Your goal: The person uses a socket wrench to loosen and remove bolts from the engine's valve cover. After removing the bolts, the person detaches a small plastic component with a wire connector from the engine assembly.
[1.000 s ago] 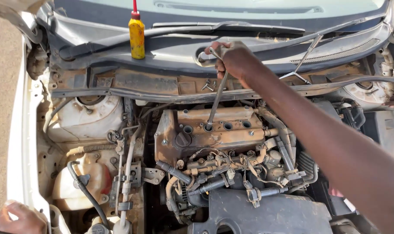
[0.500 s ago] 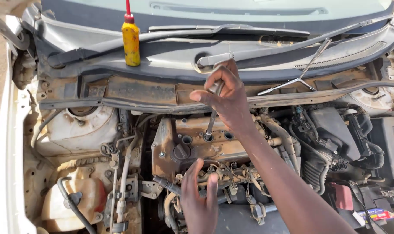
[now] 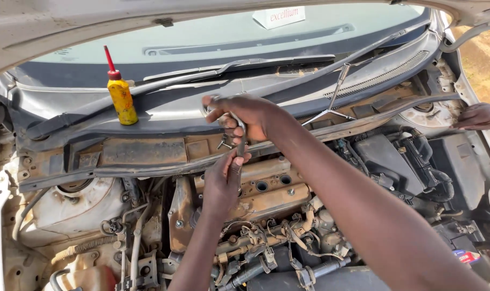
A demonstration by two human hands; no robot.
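Note:
I look into a dusty car engine bay. My right hand (image 3: 250, 116) is closed around the top of a long metal wrench (image 3: 240, 141) that stands upright over the rusty brown engine valve cover (image 3: 272, 188). My left hand (image 3: 223, 186) grips the wrench's shaft lower down, just above the cover's left end. The tool's lower tip is hidden behind my left hand. Round plug wells show in the cover to the right of my hands.
A yellow squeeze bottle with a red nozzle (image 3: 121, 97) stands on the cowl at the left. A thin metal cross wrench (image 3: 334, 99) leans on the cowl at the right. Another person's hand (image 3: 479, 116) rests on the right fender. Hoses and wiring crowd the front.
My left hand rose from the lower left and took hold of the wrench shaft. My right hand brought the tool down from the cowl and stood it over the valve cover.

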